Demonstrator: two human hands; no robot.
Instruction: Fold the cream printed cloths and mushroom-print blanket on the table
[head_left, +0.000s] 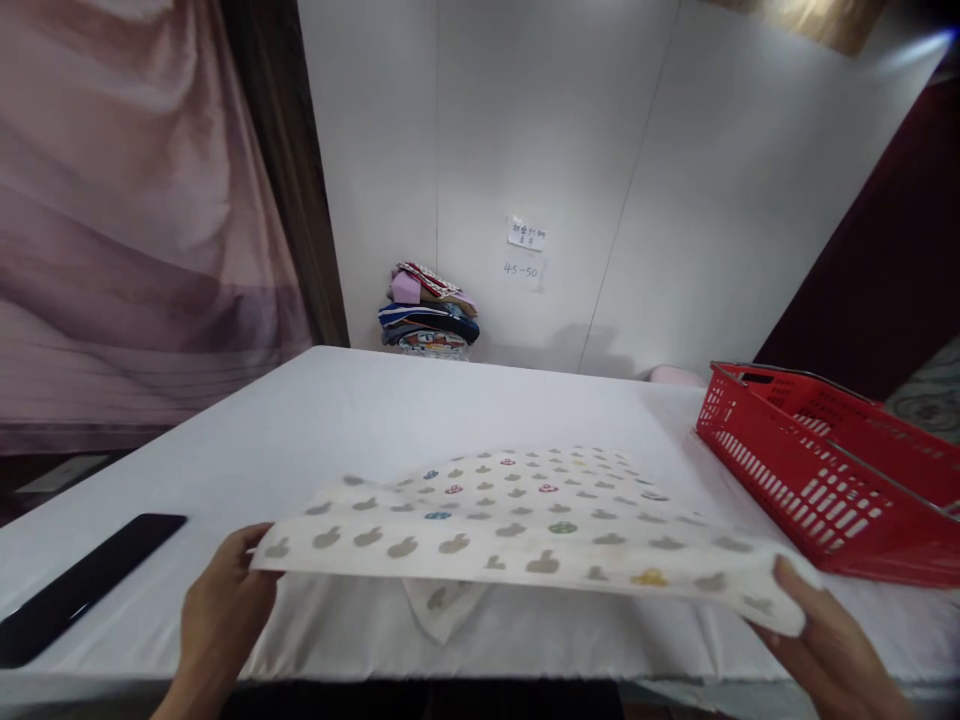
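Observation:
A white cloth (525,510) printed with grey, red, blue, green and yellow shapes is stretched between my two hands. At its near left corner, my left hand (229,590) pinches the edge between thumb and fingers. My right hand (821,630) grips the near right corner. The near edge is lifted above the table, while the far part slopes down towards the white table surface. Below the raised edge, a pointed flap of the same print hangs down. I cannot tell whether the cloth is a garment.
A white-covered table (360,400) lies before me. On its right stands a red plastic basket (810,480); at the left lies a long black flat object (82,585). Folded fabrics (427,310) are stacked beyond the far edge, near a wall with paper notes (523,270). A pink curtain (135,200) hangs left.

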